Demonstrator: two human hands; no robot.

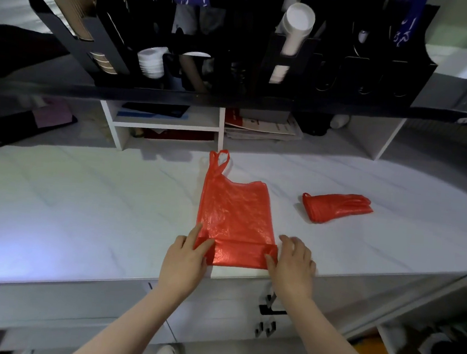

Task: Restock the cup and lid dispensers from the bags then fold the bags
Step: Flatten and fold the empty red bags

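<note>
Bag (234, 213), red thin plastic, lies flat at the centre of the frame on the counter (81, 220). Its handles point to the far side and its near edge is turned over into a narrow fold (238, 253) by the counter's front lip.

The left hand (184, 257) sits at the fold's left end. Its thumb lies on top of the folded strip and its fingers reach nearly straight along the bag's left edge, relaxed, gripping nothing. The right hand (294, 262) mirrors it at the right end. Its thumb rests on the strip and its fingers are loosely bent, their tips on the counter just beside the bag's right edge, closed round nothing. The two hands are apart, with the width of the bag between them.

To the right of centre, well apart from the flat bag, a second bag (337, 207) lies folded into a small red bundle.

Across the top of the frame stands the black rack (348, 82) on a raised ledge. A stack of brown cups (69, 7) leans in its upper-left slot, white cups (295, 27) sit in a slot right of centre, and white lids (152, 62) sit lower down, left of centre.

Under the ledge a white shelf (169, 126) holds papers (262, 128) and other flat items.
</note>
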